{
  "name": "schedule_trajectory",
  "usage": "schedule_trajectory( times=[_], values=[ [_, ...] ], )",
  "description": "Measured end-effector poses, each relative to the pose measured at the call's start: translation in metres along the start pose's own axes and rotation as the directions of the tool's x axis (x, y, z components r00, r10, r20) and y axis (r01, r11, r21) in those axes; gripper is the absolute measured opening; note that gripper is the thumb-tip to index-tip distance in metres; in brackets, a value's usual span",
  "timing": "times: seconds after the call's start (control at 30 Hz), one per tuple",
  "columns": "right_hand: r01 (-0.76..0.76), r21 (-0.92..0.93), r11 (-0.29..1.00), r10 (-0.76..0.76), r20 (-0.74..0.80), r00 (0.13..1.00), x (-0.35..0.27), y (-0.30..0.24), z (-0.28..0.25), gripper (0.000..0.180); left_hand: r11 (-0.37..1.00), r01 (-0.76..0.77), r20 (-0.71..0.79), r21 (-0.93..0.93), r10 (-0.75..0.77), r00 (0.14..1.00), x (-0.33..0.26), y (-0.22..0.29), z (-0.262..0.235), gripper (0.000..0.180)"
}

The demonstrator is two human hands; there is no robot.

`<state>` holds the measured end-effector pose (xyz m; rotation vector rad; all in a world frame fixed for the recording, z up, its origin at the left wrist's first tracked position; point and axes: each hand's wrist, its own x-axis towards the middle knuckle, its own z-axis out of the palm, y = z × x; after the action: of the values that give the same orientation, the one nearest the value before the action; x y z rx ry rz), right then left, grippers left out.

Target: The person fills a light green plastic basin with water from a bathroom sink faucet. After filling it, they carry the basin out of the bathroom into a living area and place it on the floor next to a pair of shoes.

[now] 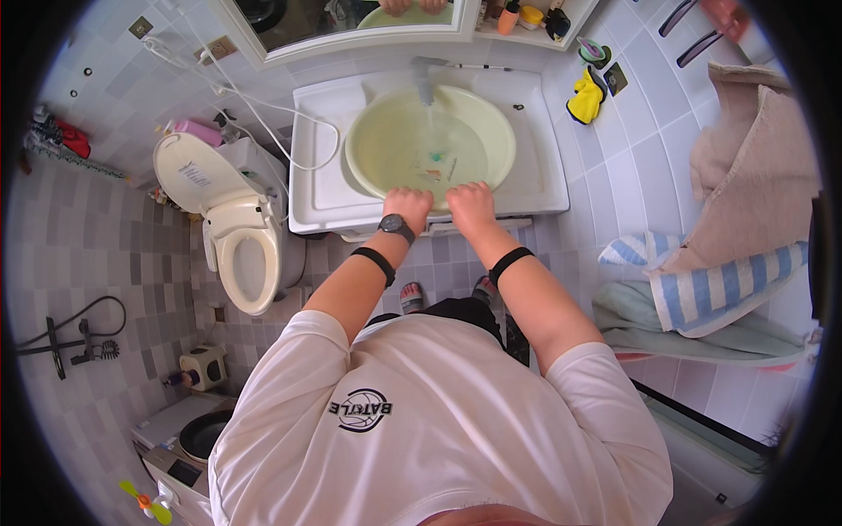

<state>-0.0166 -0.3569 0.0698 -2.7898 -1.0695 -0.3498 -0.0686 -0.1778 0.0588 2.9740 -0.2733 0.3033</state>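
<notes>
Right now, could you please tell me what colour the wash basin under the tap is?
The wash basin is pale yellow-green, seen best in the head view.

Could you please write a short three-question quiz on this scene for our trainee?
1. At which side of the pale basin are the left hand and right hand?
2. True or false: the toilet lid is raised.
3. On which of the person's sides is the watch worn: A, left; B, right; C, both?

Key: 1. The near side, closest to the person. 2. True. 3. A.
</notes>
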Motion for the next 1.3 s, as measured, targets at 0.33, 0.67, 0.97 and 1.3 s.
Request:
schedule_trajectory(
  times=[0.33, 0.67, 0.97, 1.3],
  values=[
    [-0.011, -0.035, 0.999, 0.011, -0.009, 1.0, -0.0026, -0.0044, 0.0011, 0.006, 0.999, -0.003, 0.076, 0.044, 0.0, 0.997, -0.0009, 0.0003, -0.0045, 0.004],
    [-0.015, 0.016, 1.0, 0.015, -0.026, 1.0, -0.0024, -0.0024, 0.0034, 0.006, 1.0, -0.029, -0.029, 0.011, 0.029, 0.999, -0.0007, -0.0024, 0.0008, 0.005],
    [-0.01, 0.024, 1.0, 0.011, -0.024, 1.0, -0.0023, -0.0009, 0.005, 0.006, 0.999, 0.0, 0.096, 0.051, -0.005, 0.995, 0.0015, -0.0009, -0.0032, 0.003],
    [-0.006, 0.029, 1.0, 0.007, -0.027, 1.0, -0.003, -0.0023, 0.0027, 0.006, 1.0, -0.028, -0.047, 0.015, 0.028, 0.999, -0.0019, -0.0029, 0.0041, 0.005]
  ],
)
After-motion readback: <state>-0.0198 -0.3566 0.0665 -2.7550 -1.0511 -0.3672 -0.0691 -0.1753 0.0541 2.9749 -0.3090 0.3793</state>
